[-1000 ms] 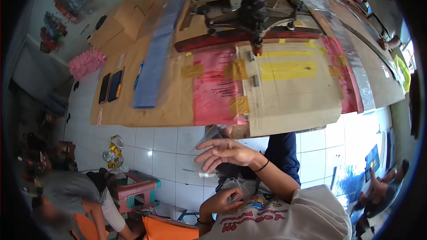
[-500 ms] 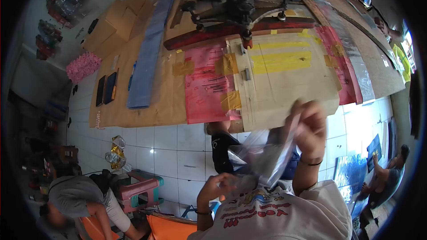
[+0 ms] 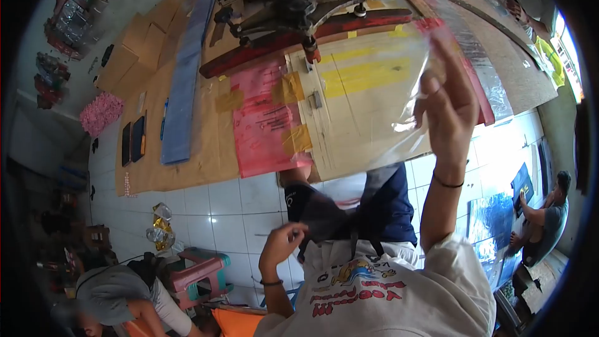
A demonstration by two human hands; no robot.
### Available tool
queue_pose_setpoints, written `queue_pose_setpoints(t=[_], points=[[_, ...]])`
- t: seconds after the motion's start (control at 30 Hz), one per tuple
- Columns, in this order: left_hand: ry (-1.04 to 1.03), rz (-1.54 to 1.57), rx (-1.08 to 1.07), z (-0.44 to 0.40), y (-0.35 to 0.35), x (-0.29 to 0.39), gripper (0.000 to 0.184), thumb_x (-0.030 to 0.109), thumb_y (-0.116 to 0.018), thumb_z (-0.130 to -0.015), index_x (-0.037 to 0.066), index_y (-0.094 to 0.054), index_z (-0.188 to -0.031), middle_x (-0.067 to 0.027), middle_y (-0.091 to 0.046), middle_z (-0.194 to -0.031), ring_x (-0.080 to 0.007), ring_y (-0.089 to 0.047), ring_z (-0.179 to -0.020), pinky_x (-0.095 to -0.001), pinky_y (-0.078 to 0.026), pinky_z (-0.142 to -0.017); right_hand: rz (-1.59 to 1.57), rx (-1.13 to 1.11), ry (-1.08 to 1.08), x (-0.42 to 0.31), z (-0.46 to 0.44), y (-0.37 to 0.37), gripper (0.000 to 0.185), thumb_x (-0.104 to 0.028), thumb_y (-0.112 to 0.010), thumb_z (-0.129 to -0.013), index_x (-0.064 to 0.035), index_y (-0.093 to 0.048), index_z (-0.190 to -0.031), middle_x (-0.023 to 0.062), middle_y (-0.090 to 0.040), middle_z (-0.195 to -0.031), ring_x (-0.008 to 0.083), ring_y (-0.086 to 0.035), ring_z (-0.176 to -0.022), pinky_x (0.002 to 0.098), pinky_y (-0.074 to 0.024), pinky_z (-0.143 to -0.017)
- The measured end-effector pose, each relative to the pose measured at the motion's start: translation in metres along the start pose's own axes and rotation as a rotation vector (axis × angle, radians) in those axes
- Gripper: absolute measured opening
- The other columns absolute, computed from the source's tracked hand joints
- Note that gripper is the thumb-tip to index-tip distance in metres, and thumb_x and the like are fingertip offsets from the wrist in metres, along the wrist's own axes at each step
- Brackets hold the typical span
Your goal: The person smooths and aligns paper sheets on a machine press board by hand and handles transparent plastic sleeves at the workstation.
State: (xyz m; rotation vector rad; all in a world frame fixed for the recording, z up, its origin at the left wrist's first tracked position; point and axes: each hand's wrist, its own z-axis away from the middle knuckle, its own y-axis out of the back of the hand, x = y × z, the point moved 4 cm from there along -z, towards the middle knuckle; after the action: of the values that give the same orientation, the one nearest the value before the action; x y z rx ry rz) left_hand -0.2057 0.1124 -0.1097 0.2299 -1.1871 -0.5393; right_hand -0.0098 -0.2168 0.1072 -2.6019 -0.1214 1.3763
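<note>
My right hand (image 3: 448,100) is raised over the right part of the work table. Its fingers grip a clear plastic sheet (image 3: 409,122), which hangs over the tan board (image 3: 349,131) and catches the light. Low in front of my body, my left hand (image 3: 284,242) has curled fingers; anything between them is too small to tell. Yellow tape strips (image 3: 368,76) cross the tan board, and a red sheet (image 3: 262,118) is taped along its left side. Above the board's far edge is a long red bar (image 3: 299,40) on a metal frame.
Left on the table (image 3: 212,168) lie a blue strip (image 3: 186,93), two phones (image 3: 138,137) and a cardboard box (image 3: 134,53). A stool (image 3: 199,271) and a bending person (image 3: 112,293) are lower left. Another person (image 3: 549,218) sits at the right.
My right hand has risen and moved right over the table with the plastic sheet. My left hand has moved slightly left and up. The table has shifted left in view.
</note>
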Motion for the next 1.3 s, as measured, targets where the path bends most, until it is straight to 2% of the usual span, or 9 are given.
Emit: queue_pose_setpoints(t=[0.27,0.33,0.5,0.63,0.8,0.93,1.07,1.13,1.3], points=[[-0.521,-0.013,0.625,-0.083,0.01,0.07,0.017,-0.001,-0.069,-0.08,0.004,-0.069,-0.096,-0.0122,-0.07,-0.094,-0.0311,-0.066,-0.089,-0.0385,-0.05,-0.082,-0.43,-0.291,0.4,-0.092,-0.047,0.031,0.061,-0.003,-0.05,-0.095,0.0081,-0.03,-0.152,0.0165,-0.035,-0.159,0.0196,-0.06,-0.117,0.024,-0.0583,-0.075],[-0.668,-0.029,0.558,-0.124,-0.024,0.057,0.022,-0.001,-0.069,-0.078,0.003,-0.069,-0.1,-0.0164,-0.07,-0.098,-0.0372,-0.065,-0.093,-0.0425,-0.05,-0.084,0.148,0.301,0.487,-0.099,-0.026,0.013,0.059,0.001,-0.05,-0.094,0.0093,-0.034,-0.15,0.017,-0.036,-0.158,0.0205,-0.058,-0.123,0.0259,-0.0584,-0.08],[-0.659,-0.148,0.624,-0.229,-0.125,-0.002,0.019,0.01,-0.062,-0.088,0.0,-0.069,-0.103,-0.0223,-0.071,-0.098,-0.0449,-0.065,-0.095,-0.0477,-0.049,-0.083,0.016,-0.015,0.197,-0.042,-0.038,-0.024,0.044,0.004,-0.051,-0.098,0.0082,-0.046,-0.141,0.0222,-0.069,-0.109,0.0241,-0.071,-0.097,0.0329,-0.0665,-0.067],[-0.557,-0.023,0.703,-0.253,-0.152,-0.02,0.026,0.018,-0.06,-0.092,-0.001,-0.069,-0.109,-0.0232,-0.07,-0.106,-0.0435,-0.065,-0.1,-0.05,-0.049,-0.086,0.06,-0.049,-0.043,0.01,-0.034,-0.025,0.043,0.009,-0.049,-0.096,0.0029,-0.051,-0.138,0.0164,-0.062,-0.125,0.0214,-0.068,-0.104,0.0325,-0.0663,-0.073],[-0.161,-0.686,-0.248,-0.24,-0.169,-0.078,0.035,0.028,-0.06,-0.095,-0.001,-0.069,-0.114,-0.0207,-0.071,-0.11,-0.0361,-0.067,-0.103,-0.0439,-0.051,-0.09,0.626,-0.106,-0.221,0.071,0.008,-0.004,0.045,0.003,-0.065,-0.089,0.001,-0.058,-0.133,0.0188,-0.056,-0.128,0.0267,-0.069,-0.097,0.0325,-0.0609,-0.065],[0.041,-0.2,-0.902,-0.121,-0.072,0.062,0.029,0.02,-0.059,-0.098,-0.001,-0.071,-0.113,-0.0137,-0.075,-0.102,-0.0224,-0.07,-0.1,-0.034,-0.053,-0.089,1.097,-0.22,-0.038,0.085,0.036,-0.002,0.043,-0.012,-0.066,-0.091,-0.0072,-0.061,-0.133,0.0213,-0.056,-0.132,0.0354,-0.057,-0.119,0.0473,-0.0441,-0.097],[-0.781,0.095,-0.554,-0.065,0.027,0.216,0.025,0.011,-0.063,-0.094,0.001,-0.07,-0.116,-0.0128,-0.073,-0.11,-0.0282,-0.069,-0.108,-0.0364,-0.052,-0.095,1.335,-0.393,0.099,0.085,0.039,-0.014,0.04,-0.025,-0.058,-0.097,-0.0118,-0.06,-0.134,0.0187,-0.052,-0.144,0.0337,-0.043,-0.137,0.0496,-0.0321,-0.109],[-0.863,-0.182,-0.063,-0.081,0.037,0.245,0.036,0.02,-0.065,-0.094,0.001,-0.065,-0.125,-0.0161,-0.065,-0.128,-0.0326,-0.06,-0.124,-0.0431,-0.045,-0.107,1.304,-0.494,0.079,0.093,0.04,-0.011,0.042,-0.029,-0.053,-0.099,-0.0117,-0.057,-0.137,0.0175,-0.045,-0.151,0.0354,-0.042,-0.139,0.0529,-0.0305,-0.111],[-0.853,-0.77,0.229,-0.133,0.007,0.224,0.061,0.039,-0.064,-0.094,0.0,-0.053,-0.139,-0.0155,-0.048,-0.15,-0.0337,-0.041,-0.142,-0.0541,-0.026,-0.119,1.265,-0.631,0.07,0.083,0.039,-0.009,0.046,-0.032,-0.052,-0.1,-0.0103,-0.054,-0.141,0.0183,-0.044,-0.152,0.0351,-0.039,-0.142,0.0541,-0.0242,-0.118]])
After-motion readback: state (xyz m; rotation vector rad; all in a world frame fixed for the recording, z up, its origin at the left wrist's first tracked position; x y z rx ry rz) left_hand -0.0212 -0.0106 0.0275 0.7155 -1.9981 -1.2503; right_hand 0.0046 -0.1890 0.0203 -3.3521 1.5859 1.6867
